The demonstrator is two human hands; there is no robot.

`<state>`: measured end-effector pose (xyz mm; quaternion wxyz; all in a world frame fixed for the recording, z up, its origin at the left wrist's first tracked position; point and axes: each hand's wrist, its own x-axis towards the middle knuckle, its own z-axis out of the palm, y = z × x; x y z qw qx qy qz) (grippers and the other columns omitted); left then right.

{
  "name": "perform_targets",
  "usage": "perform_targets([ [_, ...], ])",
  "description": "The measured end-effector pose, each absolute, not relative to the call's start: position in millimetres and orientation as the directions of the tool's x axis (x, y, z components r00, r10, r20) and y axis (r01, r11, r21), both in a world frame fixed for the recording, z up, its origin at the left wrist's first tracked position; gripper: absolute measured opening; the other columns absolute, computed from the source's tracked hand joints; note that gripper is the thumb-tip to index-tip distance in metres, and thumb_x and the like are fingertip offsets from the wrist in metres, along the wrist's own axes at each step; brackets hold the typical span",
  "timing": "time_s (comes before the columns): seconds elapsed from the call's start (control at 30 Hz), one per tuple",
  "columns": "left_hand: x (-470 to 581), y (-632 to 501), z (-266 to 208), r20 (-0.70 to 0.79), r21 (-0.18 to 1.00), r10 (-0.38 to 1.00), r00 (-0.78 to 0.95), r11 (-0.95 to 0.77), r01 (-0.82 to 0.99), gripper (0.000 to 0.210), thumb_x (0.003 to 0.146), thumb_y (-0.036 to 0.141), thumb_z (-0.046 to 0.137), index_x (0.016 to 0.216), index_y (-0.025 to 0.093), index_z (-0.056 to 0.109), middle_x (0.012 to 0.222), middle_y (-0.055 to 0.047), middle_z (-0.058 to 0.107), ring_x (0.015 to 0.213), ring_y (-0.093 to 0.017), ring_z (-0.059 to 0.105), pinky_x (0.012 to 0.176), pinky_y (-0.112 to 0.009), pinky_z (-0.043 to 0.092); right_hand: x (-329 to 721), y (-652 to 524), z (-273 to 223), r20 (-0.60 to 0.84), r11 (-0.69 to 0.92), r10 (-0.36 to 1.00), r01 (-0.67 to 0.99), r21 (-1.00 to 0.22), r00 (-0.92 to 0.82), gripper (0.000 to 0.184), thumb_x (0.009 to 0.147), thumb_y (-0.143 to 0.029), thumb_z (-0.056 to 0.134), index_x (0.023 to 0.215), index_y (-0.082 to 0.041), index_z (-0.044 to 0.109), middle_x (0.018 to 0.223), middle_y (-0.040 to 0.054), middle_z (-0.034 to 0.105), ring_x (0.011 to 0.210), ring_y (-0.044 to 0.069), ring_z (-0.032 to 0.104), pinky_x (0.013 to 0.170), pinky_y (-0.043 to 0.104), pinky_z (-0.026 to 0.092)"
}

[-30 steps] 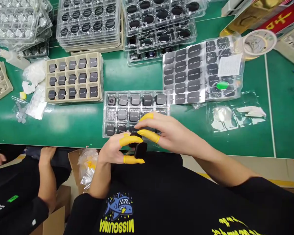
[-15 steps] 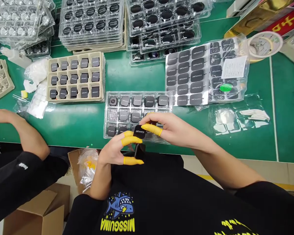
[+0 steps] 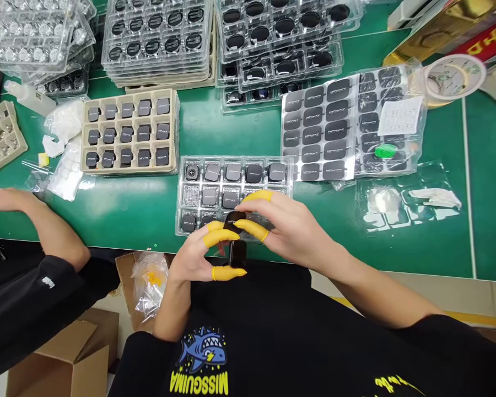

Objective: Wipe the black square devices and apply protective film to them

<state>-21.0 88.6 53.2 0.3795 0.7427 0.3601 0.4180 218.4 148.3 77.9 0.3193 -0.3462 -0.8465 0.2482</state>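
Note:
Both of my hands meet over the near edge of the green table, with yellow finger cots on several fingertips. My left hand (image 3: 198, 251) has a glossy black smartwatch body (image 3: 237, 253) between thumb and forefinger, its dark screen showing. Just above it is a black square piece with HiFuture printing (image 3: 231, 218), pinched by my right hand (image 3: 287, 220) and touching my left fingertips. Behind them lies a clear plastic tray (image 3: 182, 207) with similar square pieces in its pockets; one shows a round sensor back. My right hand hides part of the tray.
A beige tray (image 3: 128, 170) of dark square pieces stands at the left. Sheets of black printed stickers (image 3: 318, 132) lie at the right near a tape roll (image 3: 454, 77). Stacked clear trays (image 3: 157, 69) line the back. Another person's arm (image 3: 53, 226) rests at the left.
My right fingers have shifted slightly left over the printed square, covering more of its lettering. The smartwatch body in my left hand has turned, showing more of its screen.

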Motion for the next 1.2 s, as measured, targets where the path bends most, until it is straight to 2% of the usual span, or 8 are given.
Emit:
perform_targets([
  [0.1,-19,88,53,0.357,0.865,0.852,0.382,-0.456,0.209,0.060,0.081,0.048,0.099,0.127,0.021,0.073,0.092,-0.001,0.069,0.072,-0.013,0.061,0.064,-0.026,0.056,217,146,76,0.392,0.649,0.744,0.448,-0.615,-0.542,0.015,0.111,-0.023,0.063,0.124,-0.023,0.070,0.112,0.0111,0.083,0.105,0.029,0.079,0.091,0.043,0.063],
  [0.17,-19,88,52,0.374,0.866,0.852,0.366,-0.462,0.192,0.060,0.080,0.049,0.100,0.126,0.021,0.073,0.091,0.000,0.068,0.072,-0.013,0.060,0.063,-0.026,0.055,218,145,76,0.341,0.612,0.762,0.440,-0.657,-0.550,0.019,0.111,-0.029,0.065,0.129,-0.023,0.069,0.115,0.0124,0.083,0.106,0.030,0.079,0.092,0.044,0.063],
  [0.23,-19,88,49,0.384,0.870,0.855,0.348,-0.462,0.173,0.062,0.079,0.049,0.100,0.127,0.022,0.074,0.091,0.000,0.069,0.072,-0.014,0.061,0.062,-0.026,0.054,220,144,76,0.236,0.522,0.794,0.430,-0.736,-0.560,0.026,0.109,-0.035,0.069,0.131,-0.023,0.069,0.113,0.0122,0.083,0.101,0.029,0.079,0.088,0.044,0.063],
  [0.37,-24,86,43,0.387,0.883,0.850,0.359,-0.453,0.122,0.067,0.075,0.053,0.102,0.128,0.023,0.076,0.094,-0.002,0.073,0.073,-0.014,0.063,0.065,-0.028,0.055,221,146,76,-0.030,0.229,0.815,0.370,-0.901,-0.578,0.022,0.105,-0.041,0.071,0.119,-0.024,0.072,0.092,0.0046,0.080,0.076,0.021,0.071,0.069,0.033,0.057],
  [0.5,-29,85,39,0.374,0.900,0.844,0.385,-0.431,0.070,0.069,0.073,0.057,0.102,0.127,0.022,0.077,0.095,-0.004,0.076,0.075,-0.017,0.067,0.069,-0.030,0.058,219,149,76,-0.132,0.068,0.794,0.303,-0.951,-0.593,0.027,0.102,-0.044,0.071,0.119,-0.024,0.075,0.087,0.0024,0.078,0.072,0.018,0.066,0.064,0.029,0.052],
  [0.67,-30,85,43,0.369,0.901,0.841,0.396,-0.428,0.068,0.064,0.075,0.054,0.102,0.123,0.021,0.076,0.095,-0.005,0.075,0.076,-0.016,0.064,0.064,-0.028,0.056,220,151,77,-0.140,0.022,0.794,0.259,-0.966,-0.591,0.031,0.102,-0.045,0.070,0.123,-0.023,0.075,0.089,0.0034,0.081,0.076,0.019,0.071,0.067,0.029,0.054],
  [0.83,-29,86,48,0.378,0.894,0.832,0.405,-0.441,0.072,0.061,0.076,0.054,0.101,0.121,0.020,0.076,0.091,-0.004,0.074,0.074,-0.016,0.063,0.066,-0.029,0.057,221,154,80,-0.126,0.057,0.790,0.276,-0.959,-0.601,0.029,0.103,-0.046,0.071,0.120,-0.023,0.076,0.099,0.0058,0.084,0.082,0.020,0.076,0.069,0.030,0.055],
  [1.2,-29,87,50,0.388,0.885,0.814,0.431,-0.460,0.073,0.063,0.077,0.050,0.101,0.126,0.019,0.074,0.093,-0.005,0.076,0.074,-0.016,0.065,0.067,-0.029,0.058,219,162,80,0.127,0.307,0.792,0.210,-0.928,-0.597,0.014,0.108,-0.036,0.068,0.102,-0.025,0.076,0.104,0.0067,0.083,0.092,0.022,0.076,0.083,0.037,0.060],
])
